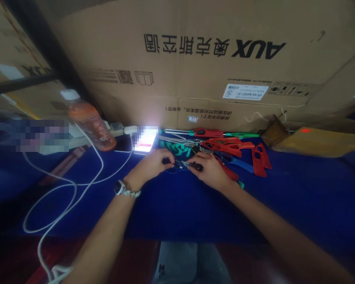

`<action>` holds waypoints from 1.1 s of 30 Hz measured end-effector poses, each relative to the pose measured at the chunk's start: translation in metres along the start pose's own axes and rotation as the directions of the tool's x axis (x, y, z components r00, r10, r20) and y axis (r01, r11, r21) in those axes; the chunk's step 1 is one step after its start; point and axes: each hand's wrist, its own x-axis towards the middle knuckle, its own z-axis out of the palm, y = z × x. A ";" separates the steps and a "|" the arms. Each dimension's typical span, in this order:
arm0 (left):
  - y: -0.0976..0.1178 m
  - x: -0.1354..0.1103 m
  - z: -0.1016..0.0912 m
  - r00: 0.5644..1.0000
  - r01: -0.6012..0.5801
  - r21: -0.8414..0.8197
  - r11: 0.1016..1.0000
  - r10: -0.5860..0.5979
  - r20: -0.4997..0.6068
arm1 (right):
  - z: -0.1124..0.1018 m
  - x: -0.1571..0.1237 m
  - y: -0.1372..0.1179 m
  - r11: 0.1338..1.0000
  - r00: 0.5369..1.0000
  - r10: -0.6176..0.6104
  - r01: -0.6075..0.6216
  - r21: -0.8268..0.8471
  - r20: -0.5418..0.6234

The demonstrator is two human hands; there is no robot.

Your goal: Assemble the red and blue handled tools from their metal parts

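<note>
Left fingers (165, 154) pinched on a dark piece (166, 161) — right fingers (196, 159) closed round a black piece (198, 167).

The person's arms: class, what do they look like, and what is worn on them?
The left forearm and right forearm show no sleeves. A watch with a silvery band circles the left wrist; the right wrist is unadorned. The left grip and right grip are ungloved.

Both hands (157, 162) (209, 169) pinch dark pieces (198, 167); red plastic parts (258, 165) lie nearby.
</note>
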 end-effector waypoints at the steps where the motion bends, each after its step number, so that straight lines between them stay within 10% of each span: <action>1: 0.001 0.000 0.000 1.000 0.000 -0.001 1.000 0.000 0.000 | 0.001 0.000 0.000 1.000 1.000 -0.009 0.009 0.006 -0.003; 11: 0.006 -0.003 -0.003 1.000 -0.009 0.050 0.999 0.011 -0.030 | 0.008 0.002 0.007 0.989 0.997 -0.071 0.069 0.130 0.015; 21: 0.010 -0.011 -0.002 0.962 0.266 0.043 0.963 -0.268 0.045 | 0.009 0.003 0.005 0.977 0.996 -0.085 0.088 0.196 -0.026; 33: 0.011 -0.008 -0.004 0.974 0.210 -0.056 0.976 -0.204 0.098 | 0.010 0.002 0.011 0.973 0.978 -0.210 0.209 0.100 0.000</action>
